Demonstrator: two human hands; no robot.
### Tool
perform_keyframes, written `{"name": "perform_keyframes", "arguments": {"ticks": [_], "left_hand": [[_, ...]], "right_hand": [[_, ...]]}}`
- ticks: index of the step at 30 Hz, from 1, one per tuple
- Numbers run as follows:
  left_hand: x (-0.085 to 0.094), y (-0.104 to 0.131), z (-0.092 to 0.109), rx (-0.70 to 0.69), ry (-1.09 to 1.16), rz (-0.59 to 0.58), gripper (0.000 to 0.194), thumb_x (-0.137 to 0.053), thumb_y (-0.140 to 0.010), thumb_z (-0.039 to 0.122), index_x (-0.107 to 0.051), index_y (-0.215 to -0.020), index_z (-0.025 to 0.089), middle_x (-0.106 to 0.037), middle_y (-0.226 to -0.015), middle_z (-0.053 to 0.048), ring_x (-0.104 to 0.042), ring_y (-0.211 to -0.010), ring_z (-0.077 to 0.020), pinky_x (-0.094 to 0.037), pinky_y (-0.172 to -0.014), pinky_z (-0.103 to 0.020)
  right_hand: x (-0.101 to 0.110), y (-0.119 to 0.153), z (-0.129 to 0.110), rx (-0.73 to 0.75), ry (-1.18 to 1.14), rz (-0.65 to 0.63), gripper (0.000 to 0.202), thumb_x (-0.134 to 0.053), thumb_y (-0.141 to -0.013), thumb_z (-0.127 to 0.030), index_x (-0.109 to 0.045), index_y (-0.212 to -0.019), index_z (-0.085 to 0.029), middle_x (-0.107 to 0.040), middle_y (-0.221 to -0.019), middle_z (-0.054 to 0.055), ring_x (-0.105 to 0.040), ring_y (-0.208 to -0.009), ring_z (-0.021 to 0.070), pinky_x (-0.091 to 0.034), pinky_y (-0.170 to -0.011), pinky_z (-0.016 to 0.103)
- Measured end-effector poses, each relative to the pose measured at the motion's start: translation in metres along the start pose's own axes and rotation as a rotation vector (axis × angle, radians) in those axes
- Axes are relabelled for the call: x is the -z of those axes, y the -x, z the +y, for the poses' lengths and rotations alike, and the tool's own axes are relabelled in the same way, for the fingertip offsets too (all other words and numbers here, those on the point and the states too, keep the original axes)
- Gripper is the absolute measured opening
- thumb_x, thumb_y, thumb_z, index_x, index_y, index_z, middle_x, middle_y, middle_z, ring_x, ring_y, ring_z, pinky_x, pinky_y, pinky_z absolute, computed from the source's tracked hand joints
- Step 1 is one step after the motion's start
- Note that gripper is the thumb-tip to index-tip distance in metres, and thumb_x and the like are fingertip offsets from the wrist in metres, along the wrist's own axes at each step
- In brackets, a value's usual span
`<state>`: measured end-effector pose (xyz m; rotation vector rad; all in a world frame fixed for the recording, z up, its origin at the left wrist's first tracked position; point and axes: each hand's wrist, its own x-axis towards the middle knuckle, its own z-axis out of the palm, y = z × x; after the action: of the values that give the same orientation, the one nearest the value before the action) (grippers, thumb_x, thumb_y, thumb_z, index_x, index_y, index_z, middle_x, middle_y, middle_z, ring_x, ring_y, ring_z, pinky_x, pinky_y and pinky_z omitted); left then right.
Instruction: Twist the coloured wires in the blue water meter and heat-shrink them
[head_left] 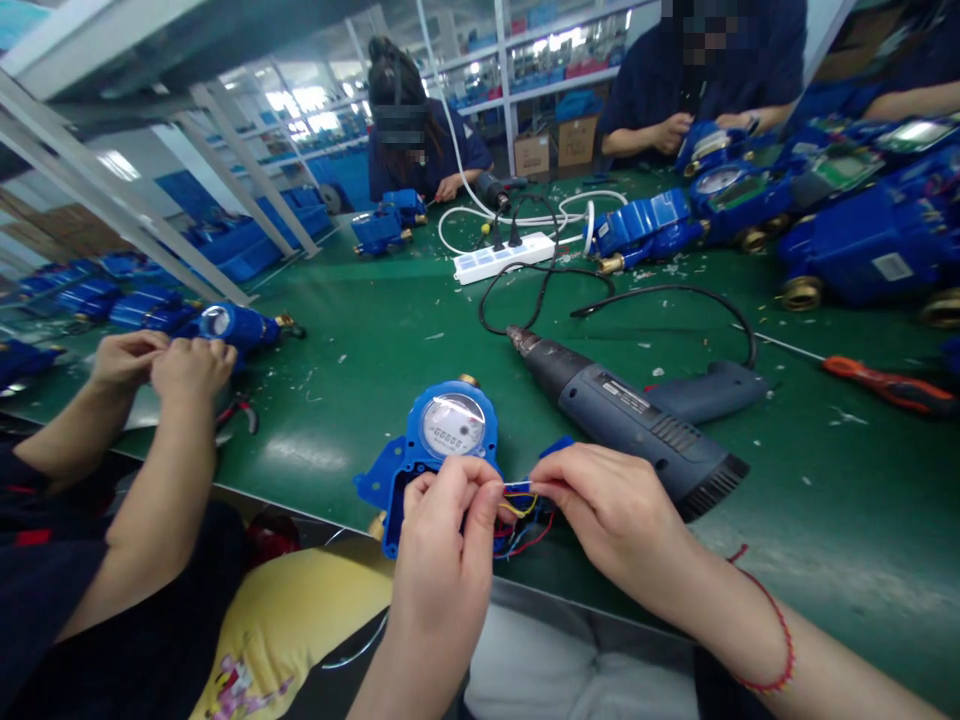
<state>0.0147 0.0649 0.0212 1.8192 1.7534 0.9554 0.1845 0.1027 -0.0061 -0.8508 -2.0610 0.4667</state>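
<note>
In the head view, my left hand (450, 540) and my right hand (611, 505) are both closed in a pinch. A short, thin white wire (517, 486) is stretched between their fingertips; its ends are hidden by the fingers. Right behind my left hand lies a blue water meter (414, 440) with a round clear dial (454, 425). Its open blue housing is partly covered by that hand. Loose yellow, red and blue wires (529, 535) hang below the white one. Part of a small blue piece (556, 446) shows just behind my right fingers.
A heat gun (622, 405) lies beyond my right hand, its black cord running toward a white power strip (504, 258). Further right are an orange-handled screwdriver (889, 385) and several blue meters (877, 235). At left, a co-worker's hands (187, 370) work on another meter (236, 325), near pliers (241, 410).
</note>
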Motion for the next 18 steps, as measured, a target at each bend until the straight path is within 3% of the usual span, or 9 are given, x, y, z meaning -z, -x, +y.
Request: {"name": "perform_keyframes", "arguments": {"ticks": [5, 12, 15, 18], "left_hand": [[0.0008, -0.0003, -0.0008, 0.010, -0.019, 0.021, 0.016, -0.041, -0.096, 0.028, -0.050, -0.082, 0.027, -0.067, -0.063, 0.003, -0.064, -0.068, -0.0210, -0.045, -0.065, -0.033], [0.0021, 0.0013, -0.0006, 0.045, 0.032, 0.025, 0.017, -0.042, -0.096, 0.030, -0.051, -0.082, 0.026, -0.067, -0.065, 0.001, -0.063, -0.068, -0.0200, -0.045, -0.064, -0.031], [0.0015, 0.0010, -0.0009, 0.043, 0.030, 0.026, 0.018, -0.042, -0.096, 0.031, -0.050, -0.081, 0.026, -0.066, -0.064, 0.002, -0.062, -0.066, -0.0196, -0.044, -0.063, -0.031], [0.0007, 0.0012, -0.0013, 0.044, 0.021, 0.024, 0.017, -0.041, -0.096, 0.031, -0.049, -0.081, 0.027, -0.063, -0.061, 0.003, -0.061, -0.065, -0.0198, -0.043, -0.060, -0.030]], "right_hand": [[0.0047, -0.0005, 0.0003, -0.028, -0.034, -0.016, 0.018, -0.041, -0.095, -0.005, -0.049, -0.085, -0.018, -0.059, -0.072, -0.001, -0.056, -0.064, 0.0121, -0.040, -0.059, 0.023], [0.0091, -0.0054, -0.0034, -0.047, -0.084, -0.094, 0.010, -0.051, -0.095, -0.009, -0.058, -0.097, -0.016, -0.063, -0.086, 0.002, -0.059, -0.077, 0.0147, -0.043, -0.069, 0.025], [0.0089, -0.0061, -0.0038, -0.083, -0.050, -0.169, 0.008, -0.054, -0.094, -0.012, -0.059, -0.090, -0.017, -0.060, -0.083, 0.001, -0.056, -0.073, 0.0146, -0.040, -0.067, 0.026], [0.0082, -0.0071, -0.0052, -0.121, -0.073, -0.165, 0.012, -0.052, -0.094, -0.012, -0.055, -0.085, -0.018, -0.057, -0.080, -0.001, -0.053, -0.069, 0.0130, -0.036, -0.062, 0.025]]}}
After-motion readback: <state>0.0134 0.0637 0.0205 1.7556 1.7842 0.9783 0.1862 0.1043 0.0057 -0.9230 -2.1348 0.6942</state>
